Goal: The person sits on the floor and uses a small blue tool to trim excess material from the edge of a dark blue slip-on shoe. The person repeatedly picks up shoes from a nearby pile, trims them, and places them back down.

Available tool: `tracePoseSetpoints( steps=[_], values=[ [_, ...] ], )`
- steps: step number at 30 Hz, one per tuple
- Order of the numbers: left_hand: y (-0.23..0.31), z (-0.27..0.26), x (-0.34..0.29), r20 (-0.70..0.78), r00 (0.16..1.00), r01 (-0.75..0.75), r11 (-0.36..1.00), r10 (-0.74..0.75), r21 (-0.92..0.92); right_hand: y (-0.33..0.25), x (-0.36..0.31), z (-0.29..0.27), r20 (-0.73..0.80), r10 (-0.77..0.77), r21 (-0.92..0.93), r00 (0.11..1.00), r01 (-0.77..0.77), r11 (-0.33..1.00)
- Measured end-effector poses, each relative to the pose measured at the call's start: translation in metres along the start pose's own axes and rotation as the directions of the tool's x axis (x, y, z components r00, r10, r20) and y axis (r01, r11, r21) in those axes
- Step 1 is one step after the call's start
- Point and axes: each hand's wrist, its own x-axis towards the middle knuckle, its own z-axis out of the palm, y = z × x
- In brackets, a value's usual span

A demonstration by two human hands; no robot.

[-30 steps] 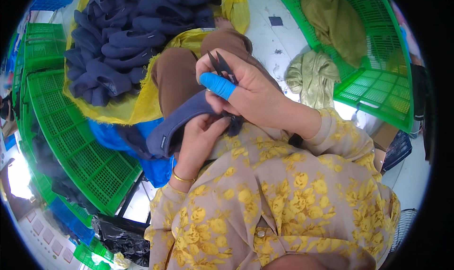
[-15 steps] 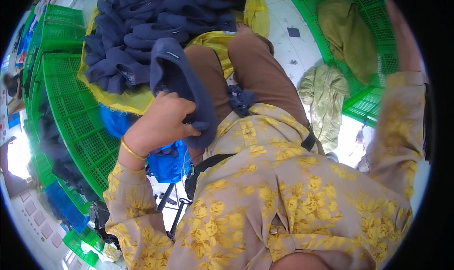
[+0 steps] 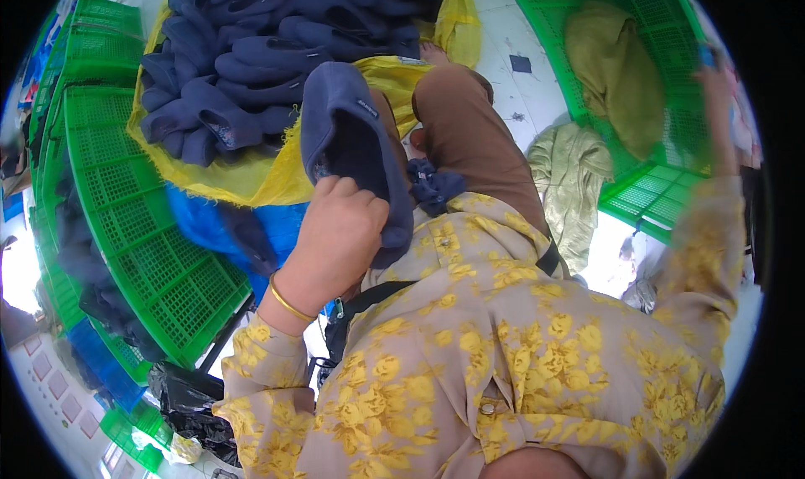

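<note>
My left hand (image 3: 335, 231), with a gold bangle at the wrist, is closed on the near side of a dark blue fabric shoe (image 3: 348, 101), its opening turned upward. The shoe hangs above my lap, its rounded end pointing away from me. A pile of similar dark blue shoes (image 3: 260, 55) lies just beyond, on a yellow woven sack (image 3: 222, 181). At the far right my right hand (image 3: 717, 85) is raised on an outstretched arm, blurred by motion. Something small and blue shows at its fingers, too smeared to name. A dark blue bunched cloth (image 3: 434, 185) rests on my lap.
Green plastic baskets (image 3: 138, 227) stand along the left, with dark items behind them. On the right a green basket (image 3: 549, 39) holds an olive cloth (image 3: 616, 68); a pale green cloth (image 3: 570, 177) hangs beside it. Black plastic bags (image 3: 189, 399) lie at the lower left.
My left hand has moved right with the shoe, now over my lap. My right hand has come lower and further into view at the far right.
</note>
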Motion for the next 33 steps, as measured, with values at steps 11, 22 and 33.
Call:
tracePoseSetpoints(
  steps=[11,22,33],
  values=[
    [0.022,0.013,-0.030,-0.265,0.945,0.173,0.981,-0.192,-0.091,-0.200,-0.245,0.085,0.894,-0.448,0.442,-0.011,-0.132,0.887],
    [0.041,0.036,-0.030,-0.437,0.880,0.114,0.976,-0.187,-0.188,-0.226,-0.257,0.070,0.774,-0.486,0.633,0.406,-0.503,0.588],
    [0.050,0.031,-0.035,-0.226,0.780,0.348,0.704,-0.584,-0.618,-0.204,-0.245,0.059,0.668,-0.612,0.673,0.424,0.009,0.740]
  ],
)
